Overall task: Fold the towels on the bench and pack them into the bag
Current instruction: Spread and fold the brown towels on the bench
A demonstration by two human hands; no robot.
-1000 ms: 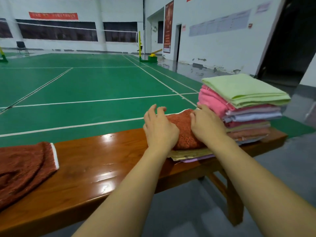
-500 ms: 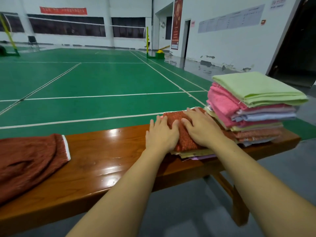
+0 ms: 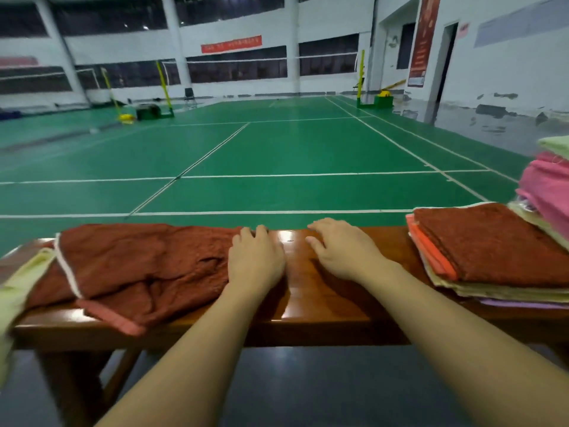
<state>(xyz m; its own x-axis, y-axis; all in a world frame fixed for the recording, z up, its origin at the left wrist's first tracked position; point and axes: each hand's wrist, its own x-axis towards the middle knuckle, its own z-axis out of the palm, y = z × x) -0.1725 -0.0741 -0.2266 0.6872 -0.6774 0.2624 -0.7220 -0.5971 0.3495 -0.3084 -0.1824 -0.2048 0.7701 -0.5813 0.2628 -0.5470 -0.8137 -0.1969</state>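
Note:
A crumpled rust-red towel [image 3: 135, 266] lies unfolded on the left part of the wooden bench [image 3: 308, 306]. My left hand [image 3: 255, 257] rests at its right edge, fingers relaxed, touching the cloth. My right hand [image 3: 341, 248] hovers over bare bench wood, fingers loosely spread, holding nothing. A folded rust-red towel [image 3: 492, 241] tops a low pile of folded towels at the right. Behind it rises a taller stack with pink [image 3: 545, 192] and light green [image 3: 554, 146] towels, cut off by the frame edge. No bag is in view.
A pale yellow-green cloth [image 3: 18, 285] hangs at the bench's left end. Beyond the bench spreads a green badminton court [image 3: 277, 149] with nets and posts. Grey floor [image 3: 308, 386] lies under the bench on my side.
Both hands left the folded rust-red towel and moved left along the bench. My view swung left, so the crumpled towel is now near centre and the stacks sit at the right edge.

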